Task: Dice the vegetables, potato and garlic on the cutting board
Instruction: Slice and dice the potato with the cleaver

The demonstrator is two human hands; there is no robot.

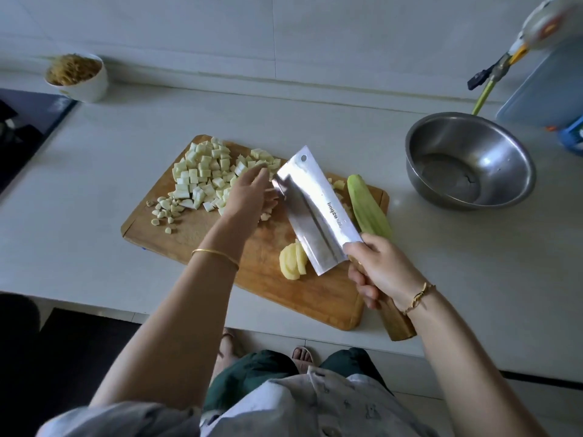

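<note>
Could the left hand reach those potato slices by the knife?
Probably yes. The left hand is open and holds nothing, and bare cutting board lies between it and the potato slices. Only the cleaver, gripped by the right hand, overlaps their right edge.

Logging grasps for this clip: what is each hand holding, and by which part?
The right hand grips the cleaver by its wooden handle, close behind the blade. The left hand holds nothing; its straight fingers reach toward the diced vegetables.

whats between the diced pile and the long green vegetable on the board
The left hand and the cleaver held by the right hand, plus a few yellowish cubes, in the head view.
</note>
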